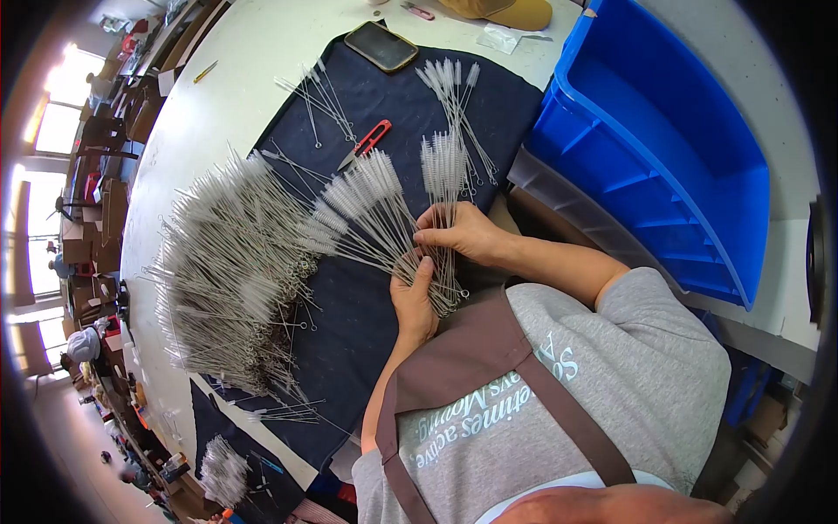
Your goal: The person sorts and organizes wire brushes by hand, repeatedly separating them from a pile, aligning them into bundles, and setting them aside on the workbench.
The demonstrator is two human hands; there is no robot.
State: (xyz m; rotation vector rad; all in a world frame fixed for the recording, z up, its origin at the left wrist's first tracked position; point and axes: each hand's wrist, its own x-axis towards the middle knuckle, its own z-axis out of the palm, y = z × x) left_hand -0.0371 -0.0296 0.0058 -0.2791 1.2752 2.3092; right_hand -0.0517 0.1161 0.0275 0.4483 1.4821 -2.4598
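My left hand (415, 301) is wrapped round the wire stems of a fanned bundle of white-bristled brushes (368, 185), bristles pointing away from me. Beside it, my right hand (461, 232) has thumb and fingers closed on stems below an upright cluster of brushes (443, 164). The looped stem ends gather below my hands, near the apron. A large heap of similar brushes (236, 262) lies to the left. Past the fanned bundle are red-handled snips (371, 140), with a few loose brushes (327, 105) on one side and a small group (456, 96) on the other.
A dark cloth (349, 323) covers part of the white table (188, 122). A phone (381, 46) lies at its far edge, near a yellow cap (506, 10). Blue bins (646, 166) stand at the right. Another brush pile (224, 472) is at the lower left.
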